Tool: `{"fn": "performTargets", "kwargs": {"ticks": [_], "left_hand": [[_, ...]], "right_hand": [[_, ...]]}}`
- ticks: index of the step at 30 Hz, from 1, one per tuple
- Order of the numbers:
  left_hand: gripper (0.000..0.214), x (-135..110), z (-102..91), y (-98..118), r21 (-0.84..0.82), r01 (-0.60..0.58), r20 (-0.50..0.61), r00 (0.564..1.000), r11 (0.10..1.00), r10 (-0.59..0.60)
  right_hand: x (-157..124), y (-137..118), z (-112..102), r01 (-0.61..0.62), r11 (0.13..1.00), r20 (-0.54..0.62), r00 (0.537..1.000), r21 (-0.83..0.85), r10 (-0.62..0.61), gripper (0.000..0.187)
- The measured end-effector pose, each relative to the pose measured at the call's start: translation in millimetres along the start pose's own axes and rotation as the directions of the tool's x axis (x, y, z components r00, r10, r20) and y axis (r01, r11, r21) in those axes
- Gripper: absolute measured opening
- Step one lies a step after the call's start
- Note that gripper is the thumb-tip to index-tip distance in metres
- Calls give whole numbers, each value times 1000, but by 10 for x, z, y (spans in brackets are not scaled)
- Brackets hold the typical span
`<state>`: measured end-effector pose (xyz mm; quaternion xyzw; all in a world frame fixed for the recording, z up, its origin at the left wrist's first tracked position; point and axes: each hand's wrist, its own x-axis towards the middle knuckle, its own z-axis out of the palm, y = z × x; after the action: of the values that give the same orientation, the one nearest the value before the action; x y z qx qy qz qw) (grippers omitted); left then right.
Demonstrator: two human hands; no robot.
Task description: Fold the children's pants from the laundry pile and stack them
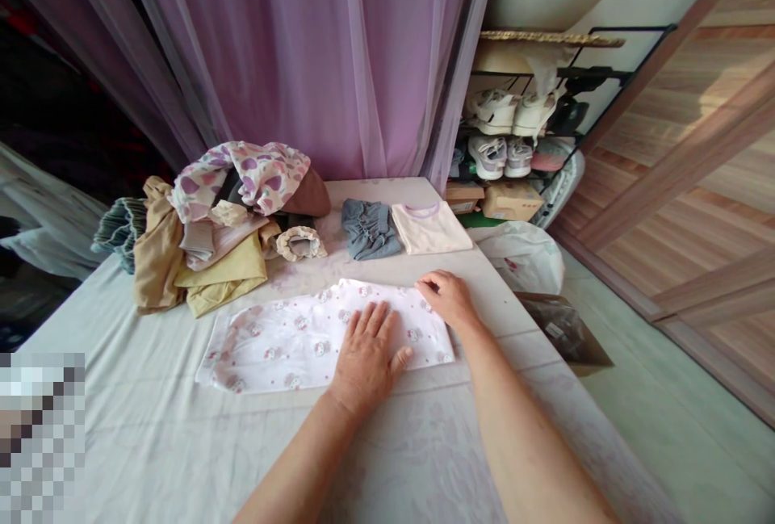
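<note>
A pair of pale pink trousers point(284, 346) with a small printed character pattern lies flat on the cloth-covered table, folded lengthwise. The leg ends point left and the wider end is at the right. My left hand point(368, 354) rests palm down on the middle of the trousers, fingers stretched out. At their upper right edge, my right hand point(446, 296) has its fingers curled in, pinching the fabric. Just beyond lie a folded grey-blue garment point(370, 229) and a folded cream top point(431, 227) with a lilac neckline, side by side.
Rumpled clothes stand heaped at the back left, including an olive-yellow garment point(227, 280), tan trousers point(156, 257) and a purple-spotted cloth point(266, 173). A ruffled cream band point(299, 243) lies beside them. Right of the table are a shoe rack point(596, 72), a cardboard box point(590, 358) and a plastic bag point(524, 253).
</note>
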<state>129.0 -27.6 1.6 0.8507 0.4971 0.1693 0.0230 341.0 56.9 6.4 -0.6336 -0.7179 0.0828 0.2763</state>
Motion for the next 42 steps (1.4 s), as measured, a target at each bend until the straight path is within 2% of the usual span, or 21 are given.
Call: {"fn": "performTargets", "kwargs": {"ticks": [4, 9, 12, 15, 17, 20, 23, 26, 29, 32, 34, 36, 42], "left_hand": [[55, 46, -86, -206, 66, 70, -11, 998, 995, -70], [58, 57, -97, -341, 123, 104, -9, 995, 987, -104], [57, 57, -85, -333, 118, 105, -16, 994, 987, -104], [55, 60, -94, -320, 115, 106, -16, 994, 988, -105], [55, 61, -110, -315, 127, 110, -3, 994, 986, -111], [56, 59, -132, -302, 143, 121, 14, 992, 982, -124], [56, 57, -141, -289, 138, 129, 21, 991, 982, -133], [57, 60, -138, -289, 128, 138, 23, 990, 982, -142], [57, 65, -130, -297, 123, 144, 28, 989, 982, -149], [57, 71, -122, -300, 116, 149, 43, 987, 982, -155], [57, 74, -118, -300, 110, 152, 47, 986, 982, -157], [56, 75, -114, -301, 106, 151, 39, 987, 983, -156], [55, 73, -117, -306, 109, 146, 14, 989, 983, -148]], "right_hand": [[-6, -169, -43, 25, 999, -56, 998, -29, -27, 22], [-67, -476, 17, 153, 983, 96, 985, -99, -144, 27], [-111, -484, 93, 138, 978, 143, 983, -159, -115, 34], [-120, -354, 127, 65, 980, 91, 995, -186, -49, 37], [-113, -274, 121, 54, 984, 40, 998, -168, -48, 35], [-121, -267, 85, 90, 985, -27, 995, -144, -94, 34], [-181, -371, 47, 157, 977, -72, 983, -142, -168, 33], [-286, -426, 15, 196, 977, -80, 976, -78, -202, 32], [-426, -307, -49, 149, 984, -69, 987, 99, -143, 27], [-624, -98, -172, 75, 952, 32, 996, 297, -88, 22], [-775, -3, -262, 45, 923, 128, 987, 383, -101, 20], [-906, 21, -325, 44, 906, 178, 975, 420, -130, 19], [-1032, -77, -332, 126, 921, 165, 966, 368, -198, 20]]}}
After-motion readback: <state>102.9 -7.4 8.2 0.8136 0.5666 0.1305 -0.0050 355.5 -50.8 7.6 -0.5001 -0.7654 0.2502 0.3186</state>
